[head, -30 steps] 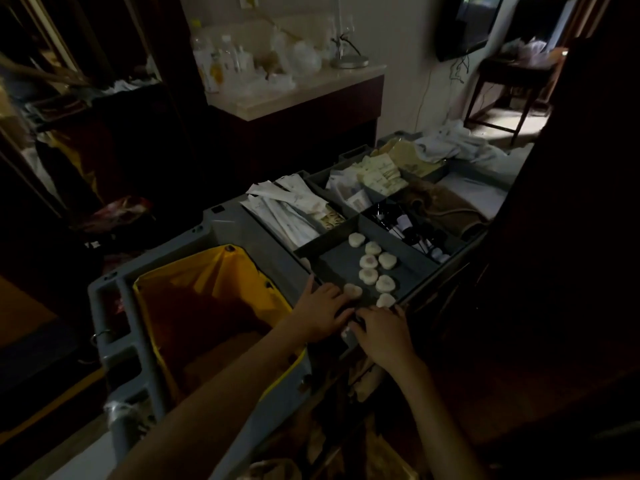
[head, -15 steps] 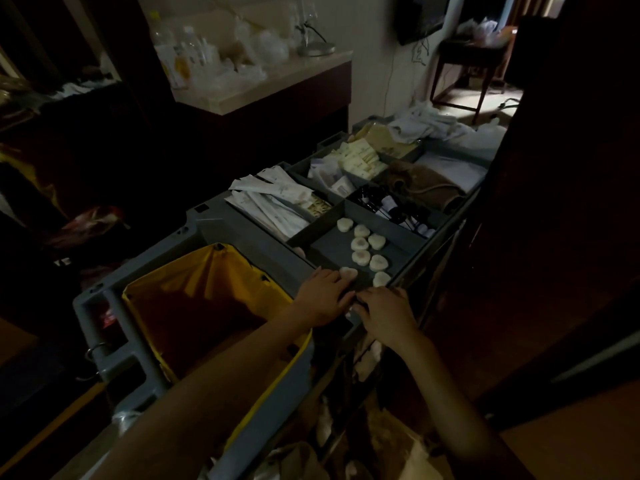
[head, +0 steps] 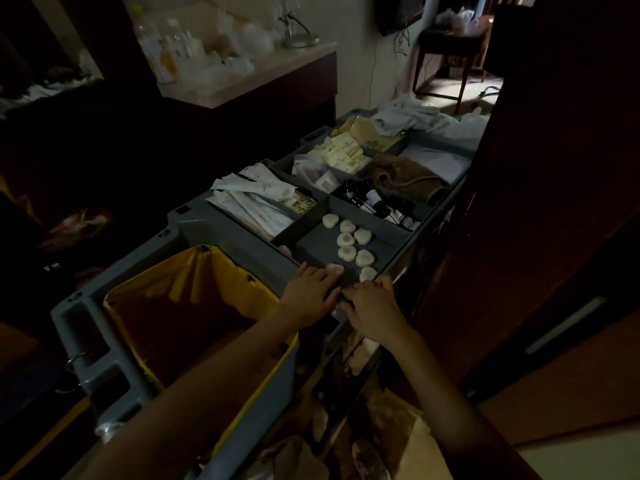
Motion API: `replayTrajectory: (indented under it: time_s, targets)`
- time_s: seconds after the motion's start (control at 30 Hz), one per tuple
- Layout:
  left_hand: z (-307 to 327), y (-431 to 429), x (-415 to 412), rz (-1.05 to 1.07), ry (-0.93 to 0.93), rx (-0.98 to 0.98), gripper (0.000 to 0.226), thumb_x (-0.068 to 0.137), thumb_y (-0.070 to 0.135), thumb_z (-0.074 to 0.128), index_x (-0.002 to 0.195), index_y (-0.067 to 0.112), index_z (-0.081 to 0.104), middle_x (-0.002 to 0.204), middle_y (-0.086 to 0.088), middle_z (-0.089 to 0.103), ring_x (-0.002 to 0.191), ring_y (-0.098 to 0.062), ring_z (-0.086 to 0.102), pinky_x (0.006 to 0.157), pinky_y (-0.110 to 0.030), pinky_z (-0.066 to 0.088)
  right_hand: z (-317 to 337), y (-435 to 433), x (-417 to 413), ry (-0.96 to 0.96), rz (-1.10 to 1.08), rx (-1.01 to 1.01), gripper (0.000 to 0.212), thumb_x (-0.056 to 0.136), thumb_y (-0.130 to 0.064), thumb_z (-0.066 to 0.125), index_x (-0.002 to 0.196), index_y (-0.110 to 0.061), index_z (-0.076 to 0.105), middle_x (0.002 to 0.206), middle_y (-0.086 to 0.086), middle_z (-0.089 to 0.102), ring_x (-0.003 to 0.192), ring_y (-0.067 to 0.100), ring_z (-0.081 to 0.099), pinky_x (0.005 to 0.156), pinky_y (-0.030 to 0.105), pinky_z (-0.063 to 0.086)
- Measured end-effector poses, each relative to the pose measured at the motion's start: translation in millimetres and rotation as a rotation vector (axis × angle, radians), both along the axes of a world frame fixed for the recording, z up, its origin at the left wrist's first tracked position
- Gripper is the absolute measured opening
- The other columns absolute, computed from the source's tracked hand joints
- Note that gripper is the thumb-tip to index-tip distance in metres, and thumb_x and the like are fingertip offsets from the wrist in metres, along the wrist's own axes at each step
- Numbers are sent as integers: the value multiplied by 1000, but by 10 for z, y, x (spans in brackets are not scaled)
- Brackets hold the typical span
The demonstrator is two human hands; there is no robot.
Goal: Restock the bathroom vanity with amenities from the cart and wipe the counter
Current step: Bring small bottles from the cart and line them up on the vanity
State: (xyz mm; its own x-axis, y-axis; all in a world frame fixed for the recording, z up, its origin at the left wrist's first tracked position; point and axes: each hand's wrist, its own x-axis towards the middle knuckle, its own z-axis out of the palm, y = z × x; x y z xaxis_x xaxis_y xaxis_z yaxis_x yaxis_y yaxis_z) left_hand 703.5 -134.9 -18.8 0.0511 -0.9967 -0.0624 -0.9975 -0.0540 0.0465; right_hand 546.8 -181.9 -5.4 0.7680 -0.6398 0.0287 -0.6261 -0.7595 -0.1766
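At the near end of the grey plastic housekeeping cart (head: 194, 230), little has changed over the last second: both hands have stayed on the rim of the front compartment and nothing has been lifted, so I'd judge the restocking has not properly begun. The left hand (head: 308, 296) lies palm down with fairly straight fingers, the tips touching the nearest of the small round white soaps (head: 346, 252). The right hand (head: 374, 310) sits just beside it, fingers bent over the rim next to another soap; in this gloom I cannot tell whether it grips anything. The pale stone vanity tabletop (head: 263, 74) stands well apart, beyond the cart's yellow bag (head: 194, 282).
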Motion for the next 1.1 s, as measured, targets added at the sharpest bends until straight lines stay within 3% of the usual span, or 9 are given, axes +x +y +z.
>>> replayTrajectory:
  time_s: [0.23,0.3,0.4,0.5,0.57,0.63,0.77,0.87,1.1]
  targets:
    - [44,476,58,18,-41,-18,85,80,57,-4,136,19,49,119,-6,57,117,-25,47,116,-43,10,-32,252,37,-42,126,61,25,98,-29,39,103,-26,63,100,-4,67,98,17,55,86,30,17]
    - [56,609,86,17,-58,-10,84,81,58,-2,135,20,50,117,-6,58,116,-25,48,116,-45,10,-3,235,24,-67,167,167,27,99,-28,40,100,-27,67,97,-4,69,96,14,55,83,25,14]
    - [125,736,110,30,-82,49,81,85,62,1,135,22,50,115,-4,59,114,-24,48,116,-47,10,41,162,42,-113,200,293,24,98,-31,46,97,-31,70,94,-6,71,99,8,54,95,21,14]
    - [215,730,137,43,-95,120,52,99,55,21,127,26,55,108,-5,63,105,-24,52,115,-47,15,75,92,51,-190,204,265,20,96,-30,51,96,-31,71,92,-7,72,94,11,60,104,25,19]
    - [262,676,171,35,-69,97,47,100,51,26,91,21,61,88,-9,64,84,-25,58,102,-39,32,99,-18,23,-246,175,245,18,96,-26,54,99,-26,72,95,-5,72,92,15,63,99,26,25]
    - [285,626,203,45,-32,36,47,99,48,31,78,16,58,80,-10,63,73,-26,58,74,-34,40,109,-154,-12,-296,139,245,17,94,-23,57,101,-21,73,97,-1,73,90,19,65,93,29,36]
    - [353,458,140,98,19,23,27,96,37,48,107,17,63,107,-6,64,97,-24,60,71,-31,42,114,-425,-35,-375,47,262,19,93,-19,58,107,-17,71,104,4,71,92,22,65,80,35,50]
    - [384,282,-43,116,90,32,29,96,35,49,117,18,60,115,-7,59,103,-26,56,75,-31,43,95,-619,-8,-358,-22,237,23,95,-19,55,115,-17,65,112,5,65,99,24,62,82,39,51]
    - [281,-4,-427,184,256,78,33,100,29,44,101,4,66,99,-14,66,88,-28,60,61,-31,36,-24,-864,-47,-151,-137,216,24,96,-34,53,106,-16,66,103,9,68,95,26,62,73,30,42]
